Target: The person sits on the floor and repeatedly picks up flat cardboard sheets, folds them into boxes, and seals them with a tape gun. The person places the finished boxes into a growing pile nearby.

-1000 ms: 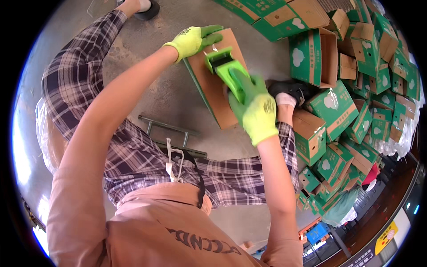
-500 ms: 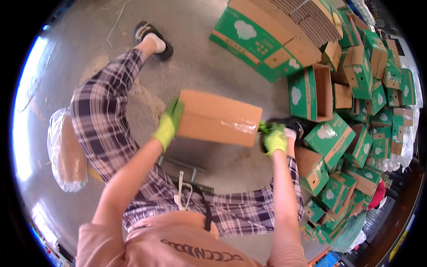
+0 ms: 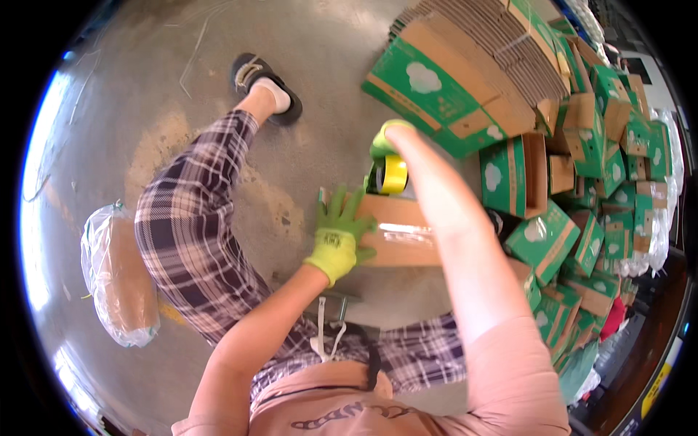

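A brown cardboard box lies before me between my legs, a shiny strip of clear tape across its upper face. My left hand, in a yellow-green glove, rests on the left part of the box with fingers spread. At the far edge of the box, my gloved right hand grips a tape dispenser carrying a yellow roll. The dispenser's lower end is close to the box; whether it touches I cannot tell. My right forearm covers the right end of the box.
Flattened green-and-brown cartons stand in a bundle at the far right. Several open green cartons are heaped along the right side. A clear plastic-wrapped brown bundle lies on the floor at left, beside my leg.
My left hand has moved from the box's left edge onto its upper face. My right hand has swung the tape dispenser from the right end to the box's far edge.
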